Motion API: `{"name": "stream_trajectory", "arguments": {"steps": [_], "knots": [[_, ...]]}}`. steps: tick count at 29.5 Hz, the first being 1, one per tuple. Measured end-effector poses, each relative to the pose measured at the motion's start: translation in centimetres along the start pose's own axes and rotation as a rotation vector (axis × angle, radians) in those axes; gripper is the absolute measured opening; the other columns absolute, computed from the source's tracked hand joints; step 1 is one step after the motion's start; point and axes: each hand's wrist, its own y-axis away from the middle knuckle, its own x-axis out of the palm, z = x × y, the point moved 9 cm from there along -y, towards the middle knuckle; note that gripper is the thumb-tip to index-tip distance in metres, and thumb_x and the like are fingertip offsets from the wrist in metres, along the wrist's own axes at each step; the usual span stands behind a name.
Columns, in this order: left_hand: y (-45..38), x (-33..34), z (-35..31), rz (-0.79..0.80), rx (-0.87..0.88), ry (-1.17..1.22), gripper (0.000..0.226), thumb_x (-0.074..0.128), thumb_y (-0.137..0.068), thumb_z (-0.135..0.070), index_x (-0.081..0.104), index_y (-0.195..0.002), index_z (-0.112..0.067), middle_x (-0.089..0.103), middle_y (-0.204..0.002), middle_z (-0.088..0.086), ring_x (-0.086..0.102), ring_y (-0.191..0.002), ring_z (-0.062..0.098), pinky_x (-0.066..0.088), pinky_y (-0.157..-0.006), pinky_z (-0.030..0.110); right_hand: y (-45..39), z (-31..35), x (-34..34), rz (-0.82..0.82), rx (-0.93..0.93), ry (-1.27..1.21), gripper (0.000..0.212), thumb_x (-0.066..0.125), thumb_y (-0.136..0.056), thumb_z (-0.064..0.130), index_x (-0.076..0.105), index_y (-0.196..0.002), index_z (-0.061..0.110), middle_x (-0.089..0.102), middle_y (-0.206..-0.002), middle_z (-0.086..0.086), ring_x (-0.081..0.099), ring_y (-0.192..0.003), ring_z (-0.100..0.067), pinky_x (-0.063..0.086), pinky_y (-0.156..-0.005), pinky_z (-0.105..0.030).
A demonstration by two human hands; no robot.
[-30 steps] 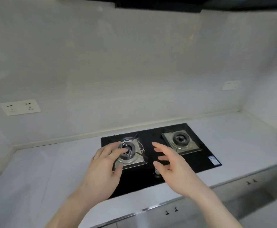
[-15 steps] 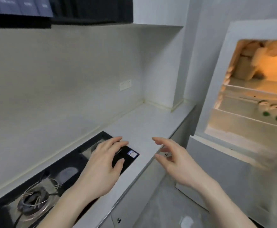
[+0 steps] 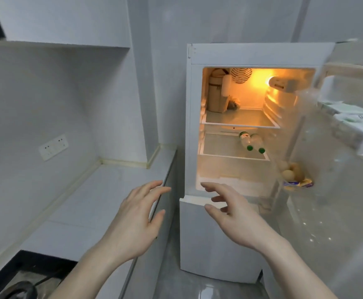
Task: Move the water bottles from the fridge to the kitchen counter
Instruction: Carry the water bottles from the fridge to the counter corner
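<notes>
Fridge (image 3: 225, 234) now fills the middle of the view, facing the camera straight on, where half a second ago it sat off at the right edge and a second ago only the stove and wall showed. Its upper door (image 3: 338, 169) stands swung wide to the right, and warm yellow light glows inside. Two water bottles (image 3: 251, 142) with green caps lie on their sides, side by side and touching, on the second shelf (image 3: 223, 152), caps pointing outward. The shelf above holds a tall container (image 3: 216, 93) at the back left. One pack of eggs (image 3: 292, 173) sits in the door's lower pocket, and cartons show blurred in the pocket above; their number cannot be told.

Two bare hands reach forward, both holding nothing, posed much as before. The left hand (image 3: 137, 219) hovers over the counter edge with fingers spread and gently bent. The right hand (image 3: 234, 214) hangs in front of the fridge's lower door, fingers loose and parted, well short of the bottles. The kitchen counter (image 3: 94, 201) runs along the left, with one wall socket (image 3: 53, 146) above it. The stove (image 3: 25, 279) has slid to the bottom left corner.
</notes>
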Motion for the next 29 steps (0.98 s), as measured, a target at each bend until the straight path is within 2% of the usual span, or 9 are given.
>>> {"name": "stream_trajectory", "arguments": {"steps": [5, 14, 19, 21, 24, 27, 29], "knots": [[-8.8, 1.2, 1.7, 0.06, 0.093, 0.002, 0.049, 0.054, -0.102, -0.031, 0.043, -0.148, -0.044, 0.027, -0.158, -0.031, 0.022, -0.147, -0.002, 0.022, -0.121, 0.026, -6.4, -2.3, -1.6, -0.08, 0.07, 0.02, 0.048, 0.059, -0.102, 0.035, 0.045, -0.145, 0.051, 0.049, -0.136, 0.032, 0.054, -0.12, 0.008, 0.05, -0.103, -0.028], [-20.6, 5.7, 2.9, 0.215, 0.24, 0.049, 0.049, 0.055, -0.103, -0.028, 0.044, -0.15, -0.038, 0.03, -0.16, -0.022, 0.036, -0.144, 0.007, 0.028, -0.119, 0.025, -12.9, -7.3, -3.8, -0.216, 0.227, 0.063, 0.047, 0.061, -0.1, 0.035, 0.049, -0.143, 0.049, 0.052, -0.134, 0.03, 0.057, -0.115, 0.005, 0.052, -0.1, -0.031], [-24.5, 9.0, 2.5, 0.312, 0.273, 0.067, 0.049, 0.054, -0.103, -0.031, 0.041, -0.15, -0.04, 0.03, -0.159, -0.023, 0.057, -0.118, 0.014, 0.042, -0.107, 0.028, -14.4, -9.9, -5.3, -0.258, 0.312, 0.097, 0.046, 0.06, -0.1, 0.036, 0.049, -0.144, 0.047, 0.052, -0.135, 0.029, 0.059, -0.114, 0.003, 0.053, -0.1, -0.032], [-26.2, 10.6, 2.2, 0.326, 0.299, 0.071, 0.049, 0.054, -0.103, -0.03, 0.043, -0.149, -0.039, 0.032, -0.157, -0.022, 0.054, -0.126, 0.013, 0.039, -0.111, 0.027, -15.3, -11.2, -5.9, -0.283, 0.342, 0.104, 0.045, 0.061, -0.1, 0.035, 0.05, -0.143, 0.046, 0.054, -0.136, 0.026, 0.06, -0.113, 0.001, 0.051, -0.099, -0.031], [-28.6, 13.4, 1.8, 0.352, 0.34, 0.087, 0.048, 0.054, -0.102, -0.028, 0.044, -0.149, -0.037, 0.036, -0.155, -0.021, 0.039, -0.141, 0.007, 0.03, -0.115, 0.022, -17.2, -13.8, -6.6, -0.319, 0.389, 0.088, 0.044, 0.061, -0.101, 0.031, 0.052, -0.143, 0.041, 0.054, -0.137, 0.017, 0.063, -0.11, -0.004, 0.049, -0.092, -0.027], [-32.0, 16.4, 1.3, 0.405, 0.341, 0.111, 0.049, 0.055, -0.101, -0.028, 0.045, -0.147, -0.036, 0.038, -0.153, -0.02, 0.043, -0.138, 0.007, 0.035, -0.111, 0.023, -19.9, -17.2, -7.6, -0.372, 0.441, 0.051, 0.044, 0.061, -0.101, 0.026, 0.054, -0.143, 0.035, 0.054, -0.139, 0.01, 0.064, -0.107, -0.009, 0.046, -0.088, -0.024], [-34.8, 19.0, 1.1, 0.455, 0.332, 0.104, 0.05, 0.055, -0.101, -0.028, 0.044, -0.148, -0.036, 0.038, -0.153, -0.018, 0.051, -0.128, 0.011, 0.038, -0.105, 0.024, -21.8, -19.9, -8.6, -0.413, 0.474, 0.031, 0.044, 0.061, -0.101, 0.023, 0.054, -0.144, 0.031, 0.053, -0.141, 0.006, 0.064, -0.107, -0.013, 0.045, -0.088, -0.024]]}}
